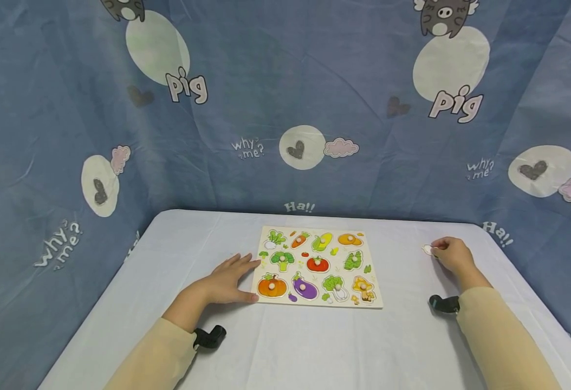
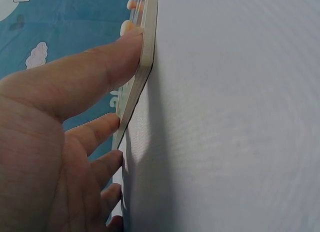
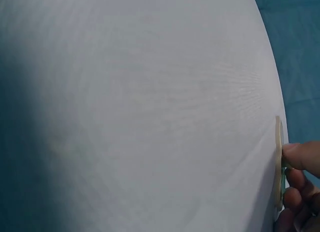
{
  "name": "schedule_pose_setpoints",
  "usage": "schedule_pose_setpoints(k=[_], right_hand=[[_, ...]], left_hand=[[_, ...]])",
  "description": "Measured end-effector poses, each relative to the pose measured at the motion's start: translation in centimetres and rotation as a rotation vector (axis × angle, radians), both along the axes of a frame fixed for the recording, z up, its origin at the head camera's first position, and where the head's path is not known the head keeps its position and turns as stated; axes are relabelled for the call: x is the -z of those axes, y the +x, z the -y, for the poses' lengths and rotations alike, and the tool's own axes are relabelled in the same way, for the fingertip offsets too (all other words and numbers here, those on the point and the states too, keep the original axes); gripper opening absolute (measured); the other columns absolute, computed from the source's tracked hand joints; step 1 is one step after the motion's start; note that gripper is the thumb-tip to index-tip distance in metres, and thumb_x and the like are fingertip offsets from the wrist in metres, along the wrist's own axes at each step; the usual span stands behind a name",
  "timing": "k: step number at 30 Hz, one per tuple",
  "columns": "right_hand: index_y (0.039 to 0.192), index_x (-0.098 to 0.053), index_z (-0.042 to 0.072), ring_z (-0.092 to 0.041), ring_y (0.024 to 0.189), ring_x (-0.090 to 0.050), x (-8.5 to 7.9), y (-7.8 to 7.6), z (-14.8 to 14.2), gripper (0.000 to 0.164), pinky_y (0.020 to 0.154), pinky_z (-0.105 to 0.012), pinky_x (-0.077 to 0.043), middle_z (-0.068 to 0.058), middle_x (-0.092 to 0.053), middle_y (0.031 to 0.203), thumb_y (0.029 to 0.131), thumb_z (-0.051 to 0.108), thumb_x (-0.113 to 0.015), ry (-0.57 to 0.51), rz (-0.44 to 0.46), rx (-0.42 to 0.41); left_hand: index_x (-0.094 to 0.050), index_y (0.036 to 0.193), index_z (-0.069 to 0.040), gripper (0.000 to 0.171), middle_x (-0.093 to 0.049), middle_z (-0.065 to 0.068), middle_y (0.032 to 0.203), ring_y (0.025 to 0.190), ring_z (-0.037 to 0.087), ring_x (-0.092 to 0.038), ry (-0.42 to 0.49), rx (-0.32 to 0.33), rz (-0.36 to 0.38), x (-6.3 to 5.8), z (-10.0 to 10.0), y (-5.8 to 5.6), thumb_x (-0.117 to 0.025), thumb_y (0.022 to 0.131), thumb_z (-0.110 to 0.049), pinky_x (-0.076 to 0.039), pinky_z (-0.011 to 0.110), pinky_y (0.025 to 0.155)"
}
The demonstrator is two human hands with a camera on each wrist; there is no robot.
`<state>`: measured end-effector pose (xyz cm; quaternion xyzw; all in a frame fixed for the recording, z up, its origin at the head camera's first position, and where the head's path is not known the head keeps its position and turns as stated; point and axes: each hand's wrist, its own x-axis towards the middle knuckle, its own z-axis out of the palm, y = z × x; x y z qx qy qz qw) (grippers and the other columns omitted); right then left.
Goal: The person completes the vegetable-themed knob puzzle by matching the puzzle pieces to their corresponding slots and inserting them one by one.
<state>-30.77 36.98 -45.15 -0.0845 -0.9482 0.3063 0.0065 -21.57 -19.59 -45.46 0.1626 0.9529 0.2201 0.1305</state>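
Note:
A wooden vegetable puzzle board (image 1: 292, 267) lies on the table, with knobbed pieces such as a pumpkin (image 1: 266, 291), an eggplant (image 1: 310, 291) and a tomato (image 1: 313, 266). My left hand (image 1: 227, 280) is spread at the board's left side. Its thumb touches the near left corner, and the other fingers reach along the left edge. Well to the right of the board, my right hand (image 1: 453, 255) pinches a small puzzle piece (image 1: 427, 249), whitish with a bit of green. In the right wrist view the thin wooden piece (image 3: 278, 162) stands edge-on beside the fingertips; its picture is hidden there.
A white cloth covers the table (image 1: 315, 346). Blue printed fabric (image 1: 246, 179) hangs behind the table and at its sides. Black wrist cameras (image 1: 210, 337) are worn near both cream sleeves (image 1: 505, 336).

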Motion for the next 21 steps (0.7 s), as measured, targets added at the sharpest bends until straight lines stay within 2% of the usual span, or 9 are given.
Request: schedule_pose_setpoints(k=[11, 15, 21], right_hand=[[0.105, -0.061, -0.009, -0.031, 0.082, -0.055, -0.53, 0.17, -0.02, 0.019, 0.069, -0.038, -0.043, -0.02, -0.061, 0.092, 0.097, 0.009, -0.058, 0.041, 0.048, -0.009], [0.104, -0.061, -0.009, -0.031, 0.082, -0.054, -0.46, 0.12, 0.11, 0.017, 0.072, -0.042, -0.044, -0.019, -0.06, 0.088, 0.098, 0.007, -0.057, 0.061, 0.042, -0.03], [0.107, -0.06, -0.009, -0.034, 0.087, -0.055, -0.41, -0.06, 0.2, 0.018, 0.078, -0.049, -0.045, -0.02, -0.06, 0.093, 0.101, 0.007, -0.054, 0.079, 0.012, -0.046]], left_hand=[[-0.038, 0.156, -0.019, 0.094, -0.024, 0.014, 0.164, 0.151, 0.041, -0.011, 0.006, 0.006, -0.005, 0.02, 0.0, 0.04, -0.077, 0.078, -0.055, -0.013, 0.067, 0.117], [-0.039, 0.155, -0.018, 0.093, -0.024, 0.014, 0.164, 0.151, 0.041, -0.011, 0.009, 0.004, -0.006, -0.02, 0.0, 0.08, -0.077, 0.078, -0.054, -0.013, 0.067, 0.117], [-0.039, 0.155, -0.021, 0.093, -0.024, 0.012, 0.164, 0.152, 0.039, -0.011, -0.001, -0.015, 0.001, -0.04, -0.03, 0.0, -0.078, 0.078, -0.054, -0.014, 0.067, 0.117]])
